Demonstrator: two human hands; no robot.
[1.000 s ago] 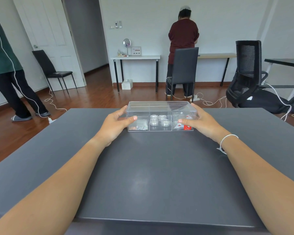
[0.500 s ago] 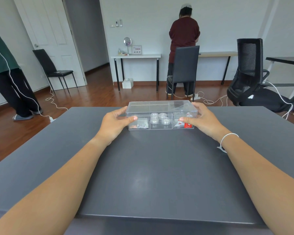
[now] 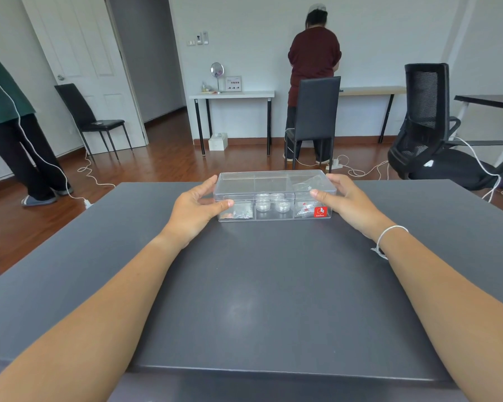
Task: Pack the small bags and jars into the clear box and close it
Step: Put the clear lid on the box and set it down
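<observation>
The clear box (image 3: 273, 182) stands on the far middle of the dark table (image 3: 259, 285) with its lid down. Through its walls I see small bags in the left compartment (image 3: 238, 213) and the right compartment (image 3: 304, 208), and several small jars (image 3: 273, 203) in the middle one. A red sticker (image 3: 320, 211) marks its front right corner. My left hand (image 3: 195, 210) holds the box's left end, thumb on the front and fingers behind. My right hand (image 3: 349, 201) grips the right end the same way.
Beyond the table's far edge, a black office chair (image 3: 427, 126) stands at the right and a black chair (image 3: 317, 111) at the middle. One person (image 3: 314, 53) stands at the back wall, another (image 3: 6, 111) at the left. White cables (image 3: 357, 169) lie on the floor.
Both hands stay at the ends of the closed box, which has hardly shifted. The person at the left has stepped a little to the left.
</observation>
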